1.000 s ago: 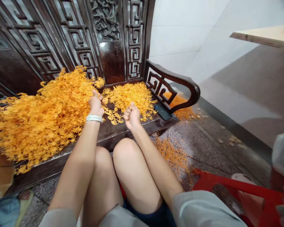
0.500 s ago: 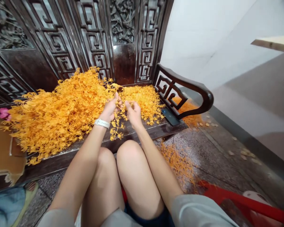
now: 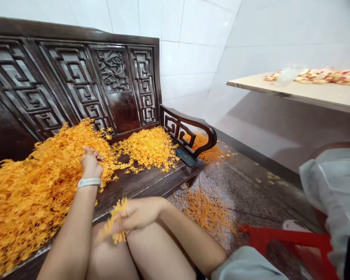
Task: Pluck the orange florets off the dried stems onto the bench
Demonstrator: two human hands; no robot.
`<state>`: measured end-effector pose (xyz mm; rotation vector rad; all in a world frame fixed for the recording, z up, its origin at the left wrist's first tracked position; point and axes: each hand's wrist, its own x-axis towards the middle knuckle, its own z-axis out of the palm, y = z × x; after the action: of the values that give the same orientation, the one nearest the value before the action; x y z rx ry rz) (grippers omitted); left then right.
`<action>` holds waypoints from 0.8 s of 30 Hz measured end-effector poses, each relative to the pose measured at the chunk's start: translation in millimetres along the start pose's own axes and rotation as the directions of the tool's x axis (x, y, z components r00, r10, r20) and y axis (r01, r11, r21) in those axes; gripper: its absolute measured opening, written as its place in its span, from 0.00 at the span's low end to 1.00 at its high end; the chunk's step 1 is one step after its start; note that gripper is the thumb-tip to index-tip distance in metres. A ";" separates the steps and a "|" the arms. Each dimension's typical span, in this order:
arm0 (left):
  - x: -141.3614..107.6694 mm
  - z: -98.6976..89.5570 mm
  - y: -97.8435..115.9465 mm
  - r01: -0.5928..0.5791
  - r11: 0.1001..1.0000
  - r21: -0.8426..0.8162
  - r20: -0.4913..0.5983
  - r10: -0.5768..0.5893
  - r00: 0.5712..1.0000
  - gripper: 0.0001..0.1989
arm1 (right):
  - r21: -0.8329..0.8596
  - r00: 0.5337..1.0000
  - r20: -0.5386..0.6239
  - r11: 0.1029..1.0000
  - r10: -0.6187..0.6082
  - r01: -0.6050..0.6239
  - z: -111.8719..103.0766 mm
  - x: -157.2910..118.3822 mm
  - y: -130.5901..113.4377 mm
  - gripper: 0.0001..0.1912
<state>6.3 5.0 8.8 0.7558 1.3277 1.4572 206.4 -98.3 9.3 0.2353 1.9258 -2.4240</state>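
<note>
My right hand [image 3: 141, 213] is closed around a small bunch of orange-yellow plastic flower sprigs [image 3: 119, 219], held above my knees and slightly blurred. My left hand [image 3: 92, 163], with a white band on the wrist, is against the large heap of orange-yellow sprigs [image 3: 41, 186] at the left of the bench. Its fingers are apart, and I see nothing gripped in them. To the right, a smaller heap of loose orange blossoms [image 3: 148, 147] lies on the dark wooden bench [image 3: 128, 192].
A dark phone [image 3: 186, 156] lies beside the carved armrest [image 3: 207, 134]. Orange stems [image 3: 205, 212] are scattered on the floor near a red stool [image 3: 291, 235]. At right are a pale tabletop [image 3: 256, 83] and a translucent plastic bag [image 3: 335, 194].
My view has swung right. My hands, together over the bench before, have parted: the right came back to my knees with a bunch of sprigs, the left went to the large heap.
</note>
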 end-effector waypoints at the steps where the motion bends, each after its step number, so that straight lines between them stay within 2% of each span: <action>1: -0.8 -4.2 -1.2 -0.033 0.999 -0.032 -0.037 0.032 0.999 0.30 | -0.008 0.995 0.095 1.000 0.008 -0.007 6.7 -9.6 -3.0 0.18; 2: -1.9 -7.2 -2.9 -0.072 0.995 -0.073 -0.072 0.066 0.995 0.31 | -0.017 0.992 0.123 1.000 -0.002 0.004 10.6 -19.3 -6.8 0.17; 3: -3.3 -8.5 -4.9 -0.098 0.989 -0.114 -0.090 0.088 0.992 0.30 | -0.015 0.996 0.081 0.999 -0.040 0.041 11.6 -28.8 -11.2 0.15; 4: -5.2 -7.9 -6.4 -0.096 0.985 -0.140 -0.081 0.086 0.993 0.28 | 0.006 0.993 -0.036 0.994 -0.110 0.110 10.0 -37.4 -15.8 0.14; 5: -7.7 -5.4 -7.0 -0.086 0.984 -0.155 -0.060 0.077 0.995 0.26 | 0.035 0.960 -0.205 0.979 -0.190 0.201 6.0 -44.6 -20.2 0.13; 6: -11.1 -1.3 -6.6 -0.074 0.985 -0.158 -0.032 0.070 0.997 0.24 | 0.054 0.882 -0.394 0.951 -0.259 0.303 0.4 -50.3 -24.2 0.13; 7: -15.6 4.4 -5.1 -0.066 0.987 -0.149 0.002 0.067 0.998 0.22 | 0.056 0.770 -0.564 0.917 -0.298 0.396 -6.3 -54.2 -27.4 0.14; 8: -21.2 11.1 -2.8 -0.063 0.990 -0.125 0.042 0.069 0.997 0.21 | 0.048 0.655 -0.690 0.883 -0.309 0.467 -13.6 -56.4 -29.9 0.15; 9: -27.9 18.4 0.0 -0.068 0.993 -0.094 0.087 0.077 0.993 0.21 | 0.044 0.569 -0.765 0.859 -0.300 0.511 -20.8 -57.2 -31.6 0.16; 11: -43.4 33.4 5.3 -0.098 0.994 -0.038 0.195 0.103 0.975 0.22 | 0.031 0.480 -0.833 0.844 -0.274 0.536 -33.6 -56.2 -32.8 0.18; 13: -58.1 46.4 8.0 -0.177 0.984 0.013 0.280 0.166 0.946 0.23 | -0.006 0.433 -0.866 0.870 -0.251 0.494 -43.5 -54.1 -31.1 0.21; 15: -67.3 55.2 6.6 -0.284 0.957 0.065 0.357 0.244 0.902 0.24 | -0.030 0.432 -0.874 0.911 -0.224 0.412 -50.8 -53.2 -26.5 0.22; 17: -68.8 59.3 1.9 -0.373 0.924 0.087 0.469 0.292 0.833 0.25 | -0.023 0.476 -0.859 0.943 -0.187 0.331 -56.8 -53.9 -19.8 0.22; 19: -64.4 59.7 -4.2 -0.425 0.902 0.076 0.625 0.289 0.725 0.27 | -0.005 0.531 -0.835 0.967 -0.144 0.255 -62.3 -55.5 -12.8 0.21; 21: -58.2 58.6 -10.1 -0.454 0.888 0.077 0.745 0.251 0.617 0.29 | -0.002 0.565 -0.817 0.981 -0.114 0.196 -67.0 -57.0 -7.4 0.18; 22: -55.7 58.2 -12.5 -0.458 0.884 0.095 0.776 0.223 0.590 0.29 | -0.007 0.571 -0.814 0.985 -0.107 0.174 -69.1 -57.8 -5.7 0.17; 23: -53.8 58.0 -14.5 -0.454 0.883 0.121 0.780 0.198 0.593 0.28 | -0.011 0.573 -0.814 0.988 -0.100 0.157 -70.8 -58.5 -4.6 0.17; 24: -52.7 58.1 -16.1 -0.444 0.885 0.142 0.756 0.192 0.626 0.28 | -0.014 0.568 -0.817 0.989 -0.094 0.145 -72.1 -59.1 -4.2 0.17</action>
<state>80.3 -25.1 14.0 1.6714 0.8035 0.9966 271.1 -31.1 6.0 1.5440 2.1735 -2.7086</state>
